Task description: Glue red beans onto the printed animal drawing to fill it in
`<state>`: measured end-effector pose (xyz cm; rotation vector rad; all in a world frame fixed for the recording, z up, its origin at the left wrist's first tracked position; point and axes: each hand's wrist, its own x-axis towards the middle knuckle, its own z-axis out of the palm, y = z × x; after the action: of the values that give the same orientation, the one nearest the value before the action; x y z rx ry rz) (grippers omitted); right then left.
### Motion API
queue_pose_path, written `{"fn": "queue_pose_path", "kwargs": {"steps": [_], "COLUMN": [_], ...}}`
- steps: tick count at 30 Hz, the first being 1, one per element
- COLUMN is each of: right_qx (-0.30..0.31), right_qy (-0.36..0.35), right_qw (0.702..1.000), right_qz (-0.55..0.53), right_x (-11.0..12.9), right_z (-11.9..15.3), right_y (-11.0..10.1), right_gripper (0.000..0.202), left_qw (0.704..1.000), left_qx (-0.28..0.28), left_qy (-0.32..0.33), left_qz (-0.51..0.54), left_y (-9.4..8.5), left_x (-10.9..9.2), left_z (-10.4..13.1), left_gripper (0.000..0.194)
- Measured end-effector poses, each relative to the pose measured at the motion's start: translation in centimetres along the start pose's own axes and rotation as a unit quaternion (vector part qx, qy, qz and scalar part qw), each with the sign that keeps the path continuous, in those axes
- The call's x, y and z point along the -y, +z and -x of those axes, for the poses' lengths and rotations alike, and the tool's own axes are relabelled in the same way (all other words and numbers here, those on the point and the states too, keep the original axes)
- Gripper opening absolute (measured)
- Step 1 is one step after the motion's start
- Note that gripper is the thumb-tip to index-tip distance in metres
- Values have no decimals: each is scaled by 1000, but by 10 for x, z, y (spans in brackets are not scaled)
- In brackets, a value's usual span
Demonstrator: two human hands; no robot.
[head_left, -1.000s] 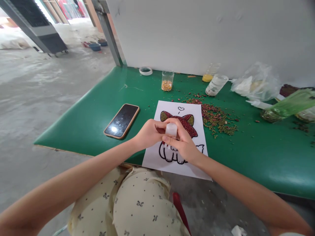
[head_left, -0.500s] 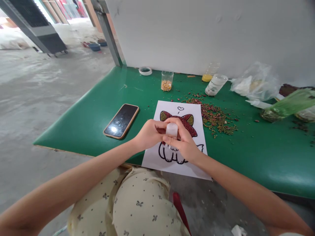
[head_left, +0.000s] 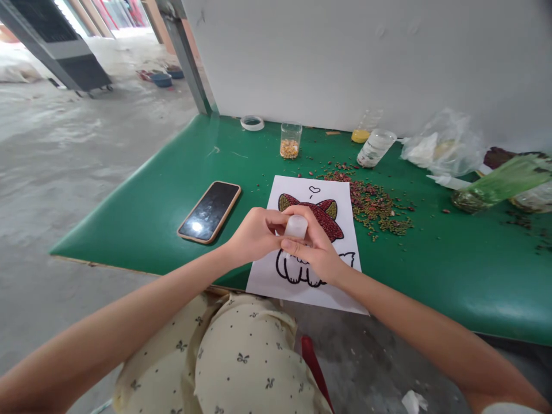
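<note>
Both hands meet over a sheet of paper [head_left: 267, 282] with a black-outlined cat drawing, whose head and ears are filled with red and green beans. My right hand [head_left: 317, 244] is wrapped round a small whitish translucent container [head_left: 296, 227]. From the other side, my left hand [head_left: 259, 233] closes its fingers on the same container. The container's lower part is hidden by the fingers. Red and green beans [head_left: 375, 204] lie scattered beside the paper's right edge.
A phone [head_left: 209, 211] lies left of the paper. Behind stand a cup of corn kernels [head_left: 290, 141], a ring-shaped lid [head_left: 252, 123], a tilted clear cup [head_left: 376, 148] and a yellow-based bottle [head_left: 364, 129]. Plastic bags [head_left: 448, 144] and a green bag [head_left: 495, 184] are at the right.
The view has shifted slightly, so everything sits a little further left. Both hands keep hold of the container above the paper.
</note>
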<state>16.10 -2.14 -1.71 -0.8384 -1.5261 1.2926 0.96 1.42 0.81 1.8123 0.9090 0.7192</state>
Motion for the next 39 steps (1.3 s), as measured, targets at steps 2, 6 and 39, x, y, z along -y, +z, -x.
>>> {"fn": "queue_pose_path", "kwargs": {"steps": [2, 6, 39], "right_qx": [1, 1, -17], "right_qy": [3, 9, 15], "right_qw": [1000, 1000, 998], "right_qz": [-2, 3, 67], "right_x": [0, -1, 5], "right_z": [0, 0, 6], "right_y": [0, 0, -1], "right_gripper": [39, 39, 35], "left_qw": [1000, 1000, 995], "left_qx": [-2, -3, 6], "left_qy": [3, -1, -26], "left_qz": [-5, 9, 97], "left_y": [0, 0, 8], "left_x": [1, 2, 5], "left_z": [0, 0, 4], "left_gripper": [7, 8, 5]}}
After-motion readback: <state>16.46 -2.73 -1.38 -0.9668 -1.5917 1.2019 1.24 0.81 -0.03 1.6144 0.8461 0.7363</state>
